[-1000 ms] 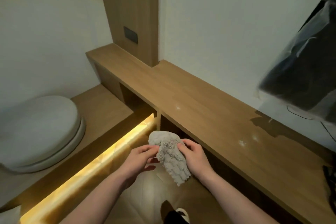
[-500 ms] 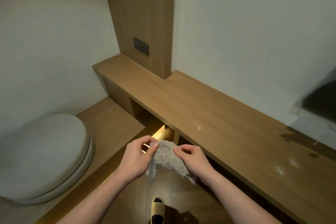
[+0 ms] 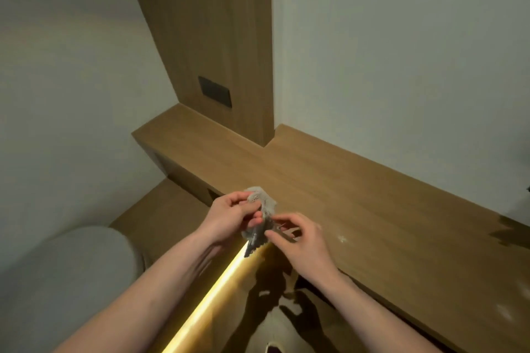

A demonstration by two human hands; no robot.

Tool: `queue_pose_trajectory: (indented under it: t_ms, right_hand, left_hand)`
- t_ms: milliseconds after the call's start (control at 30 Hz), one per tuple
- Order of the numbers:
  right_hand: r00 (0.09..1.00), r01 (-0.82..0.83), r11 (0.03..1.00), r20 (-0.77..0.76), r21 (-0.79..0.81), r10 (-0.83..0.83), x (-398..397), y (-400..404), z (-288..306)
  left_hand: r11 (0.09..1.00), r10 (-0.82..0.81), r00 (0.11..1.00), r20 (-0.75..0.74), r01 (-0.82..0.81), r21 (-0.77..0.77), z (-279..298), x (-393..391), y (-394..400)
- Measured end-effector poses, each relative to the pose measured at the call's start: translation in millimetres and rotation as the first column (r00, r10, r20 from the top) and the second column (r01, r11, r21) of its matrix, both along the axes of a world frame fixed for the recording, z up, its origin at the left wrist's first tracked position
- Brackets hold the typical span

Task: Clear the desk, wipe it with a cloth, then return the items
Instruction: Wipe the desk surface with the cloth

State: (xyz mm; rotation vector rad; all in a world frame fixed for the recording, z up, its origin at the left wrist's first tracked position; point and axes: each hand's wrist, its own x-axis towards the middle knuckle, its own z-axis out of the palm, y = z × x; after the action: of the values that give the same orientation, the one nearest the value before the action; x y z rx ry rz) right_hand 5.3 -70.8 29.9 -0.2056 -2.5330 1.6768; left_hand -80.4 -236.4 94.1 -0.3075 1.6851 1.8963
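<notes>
The long light-brown wooden bench (image 3: 372, 198) runs from the far left corner toward the right edge of view, and since a second ago the view has swung left along it, so the dark, plastic-wrapped object that hung at the right is now out of sight and the visible top carries nothing but a few pale smudges (image 3: 341, 238) near its front edge. That suggests the clearing is done and the wiping is about to begin. Behind the bench stand pale off-white walls (image 3: 401, 51) and a tall wooden panel (image 3: 218, 37) with a small dark rectangular switch plate (image 3: 215, 92) set into it. At lower left sit a rounded grey-white toilet lid (image 3: 71, 281) and a lower wooden step (image 3: 160, 209), with a glowing yellow light strip (image 3: 212, 295) running beneath the bench's front edge. The small grey knobbly cloth (image 3: 262, 209) has risen from below the bench's front edge to just above it, and has gone from hanging loosely to being bunched. The left hand (image 3: 229, 216) grips its upper part with curled fingers, while the right hand (image 3: 298, 238) pinches the lower edge between thumb and fingertips. The cloth seems not yet to touch the wood; I judge it is being folded for a first pass.
</notes>
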Motion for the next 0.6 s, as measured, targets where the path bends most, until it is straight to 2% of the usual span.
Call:
queue_pose_trajectory:
  t_ms: [133,267,367,433,500,600]
  right_hand:
    - [0.998,0.022,0.990,0.062,-0.139,-0.013,-35.3,-11.8,11.9]
    - [0.979,0.203,0.964,0.044,-0.172,-0.198,-74.0,-26.8,14.4]
    - [0.967,0.250,0.957,0.076,-0.146,-0.241,-103.3,-29.2,15.6]
    - [0.963,0.264,0.946,0.112,-0.191,-0.246,-119.2,-27.8,21.0]
    - [0.953,0.290,0.932,0.156,-0.218,-0.260,-133.2,-27.3,28.1]
    - [0.933,0.328,0.933,0.203,-0.146,-0.296,-155.6,-22.9,35.7]
  left_hand:
    - [0.998,-0.053,0.996,-0.066,0.051,-0.033,3.6,-42.5,8.3]
    - [0.990,-0.123,0.982,-0.145,0.112,-0.087,-1.6,-83.7,13.8]
    - [0.980,-0.184,0.970,-0.162,0.169,-0.106,-10.3,-118.7,12.4]
    - [0.956,-0.271,0.943,-0.196,0.239,-0.169,-16.9,-144.1,4.6]
    - [0.887,-0.425,0.871,-0.247,0.346,-0.306,-23.5,-170.2,-8.0]
    - [0.704,-0.672,0.682,-0.289,0.468,-0.534,-32.2,-208.9,-26.2]
